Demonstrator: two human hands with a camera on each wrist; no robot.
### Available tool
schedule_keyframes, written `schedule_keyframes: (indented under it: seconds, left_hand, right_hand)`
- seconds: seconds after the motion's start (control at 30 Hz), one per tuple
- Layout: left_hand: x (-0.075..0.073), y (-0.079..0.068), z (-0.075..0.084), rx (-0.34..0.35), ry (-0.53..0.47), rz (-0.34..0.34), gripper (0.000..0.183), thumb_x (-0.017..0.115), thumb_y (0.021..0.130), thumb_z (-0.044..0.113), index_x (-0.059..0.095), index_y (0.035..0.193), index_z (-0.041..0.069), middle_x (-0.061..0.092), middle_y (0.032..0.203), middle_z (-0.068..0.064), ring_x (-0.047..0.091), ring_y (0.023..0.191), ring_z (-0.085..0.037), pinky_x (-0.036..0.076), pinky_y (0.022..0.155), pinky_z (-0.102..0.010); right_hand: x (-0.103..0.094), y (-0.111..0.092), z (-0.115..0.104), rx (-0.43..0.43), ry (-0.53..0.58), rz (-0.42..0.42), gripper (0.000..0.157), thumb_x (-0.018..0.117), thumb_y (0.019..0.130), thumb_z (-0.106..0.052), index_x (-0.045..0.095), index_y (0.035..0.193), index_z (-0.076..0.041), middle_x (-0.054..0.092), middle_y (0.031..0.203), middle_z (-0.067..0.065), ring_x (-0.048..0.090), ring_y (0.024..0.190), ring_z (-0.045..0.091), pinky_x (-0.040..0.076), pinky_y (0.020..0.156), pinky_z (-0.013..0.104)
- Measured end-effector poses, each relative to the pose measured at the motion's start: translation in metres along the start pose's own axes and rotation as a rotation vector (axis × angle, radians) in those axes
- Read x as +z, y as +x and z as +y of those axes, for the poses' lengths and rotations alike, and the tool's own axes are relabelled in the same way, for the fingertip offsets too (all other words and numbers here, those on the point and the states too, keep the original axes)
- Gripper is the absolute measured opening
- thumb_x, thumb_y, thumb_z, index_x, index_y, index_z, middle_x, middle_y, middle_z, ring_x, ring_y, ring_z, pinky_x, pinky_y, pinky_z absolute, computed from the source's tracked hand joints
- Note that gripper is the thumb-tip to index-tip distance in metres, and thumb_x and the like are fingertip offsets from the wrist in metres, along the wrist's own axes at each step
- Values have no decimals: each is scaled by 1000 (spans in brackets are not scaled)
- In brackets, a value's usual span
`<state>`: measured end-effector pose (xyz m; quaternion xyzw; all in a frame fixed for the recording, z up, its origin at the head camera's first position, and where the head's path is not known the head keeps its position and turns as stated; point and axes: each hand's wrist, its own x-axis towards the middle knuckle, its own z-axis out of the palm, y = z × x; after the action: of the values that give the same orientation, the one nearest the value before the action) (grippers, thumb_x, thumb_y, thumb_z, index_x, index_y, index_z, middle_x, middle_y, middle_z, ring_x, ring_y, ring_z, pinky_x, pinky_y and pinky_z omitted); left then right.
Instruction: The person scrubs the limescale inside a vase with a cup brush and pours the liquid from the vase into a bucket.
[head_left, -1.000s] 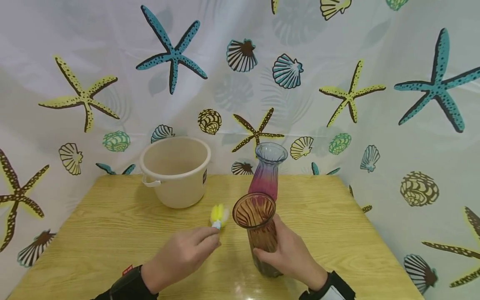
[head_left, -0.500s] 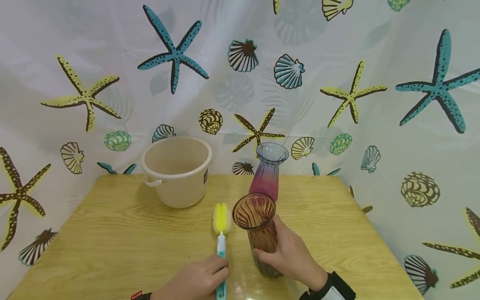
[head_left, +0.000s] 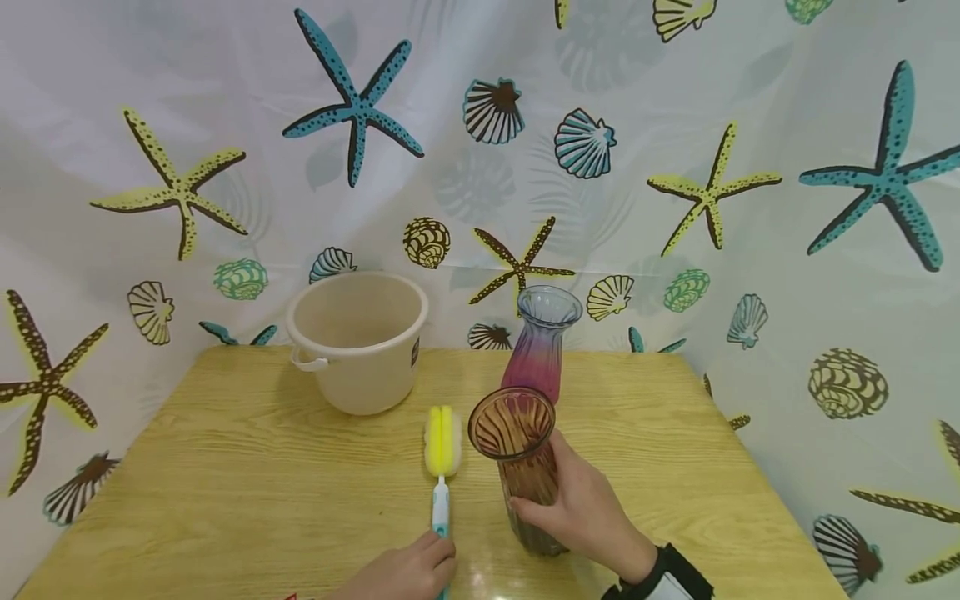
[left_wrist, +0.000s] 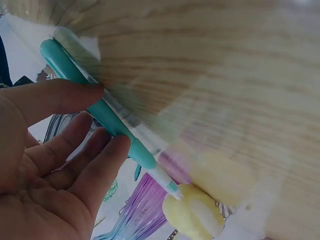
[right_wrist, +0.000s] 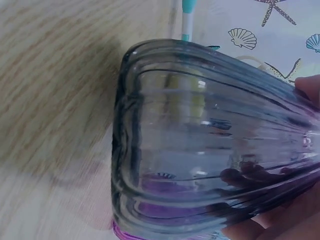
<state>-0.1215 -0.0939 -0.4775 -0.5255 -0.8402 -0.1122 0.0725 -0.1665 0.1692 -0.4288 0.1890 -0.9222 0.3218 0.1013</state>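
Note:
My left hand (head_left: 405,573) pinches the teal handle of a sponge bottle brush (head_left: 442,442) between thumb and fingertips. In the left wrist view the handle (left_wrist: 107,117) slants low along the wood, its yellow-and-white sponge head (left_wrist: 192,212) at the far end. To the right, my right hand (head_left: 588,512) grips a ribbed glass vase (head_left: 527,475), which looks amber at its flared rim and smoky grey lower down. The thumb lies across the vase's front, while the other fingers are partly hidden behind it. In the right wrist view the vase's thick base (right_wrist: 125,135) faces the tabletop.
Just behind the held vase stands a second glass vase (head_left: 536,358), blue at the top and pink-purple below. A cream bucket (head_left: 367,379) with a side handle sits at the back left of the wooden table (head_left: 225,475). A shell-and-starfish curtain (head_left: 465,192) hangs behind.
The left hand has drawn back toward the near edge with the brush, which now shows at full length, sponge head pointing away. The right hand and its vase have stayed nearly still.

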Motion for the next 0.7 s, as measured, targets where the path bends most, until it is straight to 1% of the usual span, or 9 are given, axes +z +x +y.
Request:
schedule_keyframes:
  seconds: [0.13,0.17,0.23,0.3,0.4,0.47,0.57,0.63,0.7]
  left_hand:
    - [-5,-2,-1,3,-2,53,11,70,86,18,66,89,8,58,91,1,47,80,-5,42,57,-5]
    - [-8,-1,-1,-18,-22,61,13,72,84,16,66,91,8,58,92,1,47,81,-5,44,58,-7]
    - [-17,2,-3,-92,-88,86,20,73,81,15,64,98,7,59,95,0,49,83,-5,48,63,-13]
    - [-26,7,-6,-208,-184,95,29,70,84,18,60,108,6,59,102,-2,52,89,-8,52,70,-20]
    - [-34,21,-15,-381,-340,109,51,65,89,37,51,126,4,58,119,-9,52,104,-14,53,81,-33]
    - [-37,33,-23,-457,-449,129,64,62,89,45,43,136,5,54,128,-11,50,111,-16,52,86,-38]
    - [-39,51,-37,-504,-632,190,74,65,87,47,34,144,12,49,135,-4,46,115,-13,49,90,-39]
    - [-42,61,-44,-505,-760,240,75,68,85,45,31,145,18,48,135,1,45,115,-11,49,91,-41]
    - [-47,68,-49,-500,-850,288,74,69,85,42,30,145,21,47,135,5,44,115,-9,48,92,-43]
  right_hand:
    - [2,3,-4,-11,12,-5,86,83,67,-43,36,137,-25,61,117,-2,56,94,5,53,70,38]
    - [2,4,-6,-17,15,-7,86,83,67,-43,36,138,-25,61,117,-2,56,94,5,53,70,38]
    - [3,7,-7,-43,7,-6,89,82,69,-43,33,140,-24,60,118,0,56,96,6,53,70,38]
    - [2,12,-9,-77,-11,-3,90,81,69,-44,32,141,-22,60,119,2,56,97,7,54,71,38]
    - [-1,22,-16,-131,-54,15,89,80,70,-45,34,141,-16,60,118,5,56,97,9,55,71,38]
    - [-5,31,-24,-153,-71,22,87,80,70,-45,37,138,-13,61,115,6,57,95,10,55,70,38]
    - [-12,48,-37,-179,-99,21,86,79,70,-45,37,137,-11,63,112,6,58,90,9,55,68,36]
    - [-15,60,-46,-205,-123,12,86,78,71,-45,37,138,-9,63,110,5,58,86,9,55,65,35]
    - [-17,73,-54,-230,-150,-3,86,77,71,-45,36,138,-8,64,108,4,58,85,8,56,65,35]
